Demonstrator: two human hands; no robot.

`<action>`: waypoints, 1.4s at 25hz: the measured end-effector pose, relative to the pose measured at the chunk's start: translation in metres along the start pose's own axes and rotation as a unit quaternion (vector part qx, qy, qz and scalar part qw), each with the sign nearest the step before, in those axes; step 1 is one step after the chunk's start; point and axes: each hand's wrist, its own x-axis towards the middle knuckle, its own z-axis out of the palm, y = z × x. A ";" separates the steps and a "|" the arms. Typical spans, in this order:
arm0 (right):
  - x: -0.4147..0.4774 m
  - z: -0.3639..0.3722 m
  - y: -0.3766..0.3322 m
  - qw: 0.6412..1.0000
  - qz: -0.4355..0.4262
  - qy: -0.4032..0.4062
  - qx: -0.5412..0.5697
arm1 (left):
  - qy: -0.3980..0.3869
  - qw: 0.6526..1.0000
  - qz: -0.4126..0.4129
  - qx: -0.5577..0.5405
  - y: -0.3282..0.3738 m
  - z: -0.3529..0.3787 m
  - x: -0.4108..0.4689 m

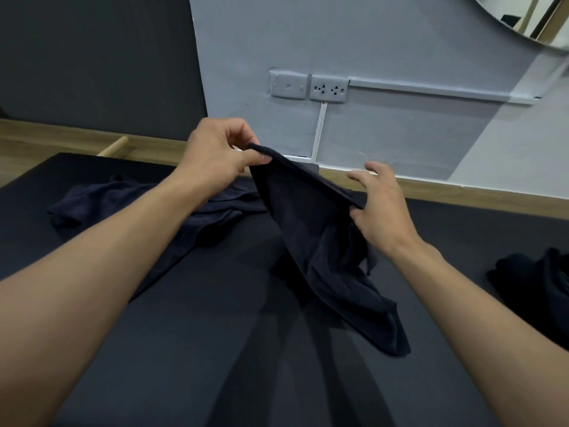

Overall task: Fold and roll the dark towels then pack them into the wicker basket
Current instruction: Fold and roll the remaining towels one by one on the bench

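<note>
Navy terry, so dark it nearly merges w/ the black table top (215, 349): that's the towel (323, 241), lifted at centre frame. The left hand (215, 152) pinches one top corner btwn thumb & fingers, clenched on the hem. The right hand (381, 204) has the other end of that hem in the crook of thumb & forefinger. Its thumb is against the cloth & the remaining fingers spread loose above; the exact contact pt is covered by fabric. The hem runs straight & slanted btwn the two hands, higher at the left hand. The rest of the towel hangs down & its lower end lies bunched on the table top, near the right forearm. Folds there are hard to read, dark on dark.

A second towel (101, 201) lies crumpled on the table top at left, partly hidden behind the left forearm, so its near edge can't be traced. At the right edge of frame a dark heap (535, 282) sits on the table top, cut off by the border. It looks like cloth; can't tell more.

Behind is a grey wall w/ a switch plate (288, 85) & a double socket (328, 88) side by side, & a cable duct (431, 90) running right from the socket. In the top right corner is a round mirror (529, 20), mostly out of frame. A wood floor strip (46, 140) shows at far left w/ a pale wooden rod (114, 147), its lower end hidden behind the table top.
</note>
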 end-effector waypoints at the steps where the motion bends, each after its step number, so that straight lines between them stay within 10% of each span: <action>1: 0.001 -0.003 0.001 1.000 0.009 0.007 -0.008 | 0.014 1.000 0.002 -0.008 0.002 0.002 0.001; 11: 0.084 -0.094 0.035 0.965 0.090 -0.050 -0.243 | 0.119 0.979 -0.151 -0.065 0.029 0.011 0.086; 16: 0.181 -0.192 0.016 0.974 0.121 0.093 -0.167 | 0.155 0.941 -0.134 -0.269 0.108 0.015 0.173; 26: 0.216 -0.384 -0.062 0.875 -0.011 0.334 0.350 | 0.272 0.908 0.128 -0.292 0.293 -0.070 0.230; 31: 0.146 -0.345 -0.040 0.766 -0.044 0.207 0.607 | 0.204 0.915 0.148 -0.314 0.253 -0.064 0.165; 35: 0.071 -0.312 -0.005 0.811 -0.002 0.040 0.584 | 0.115 0.930 0.063 -0.344 0.207 -0.058 0.083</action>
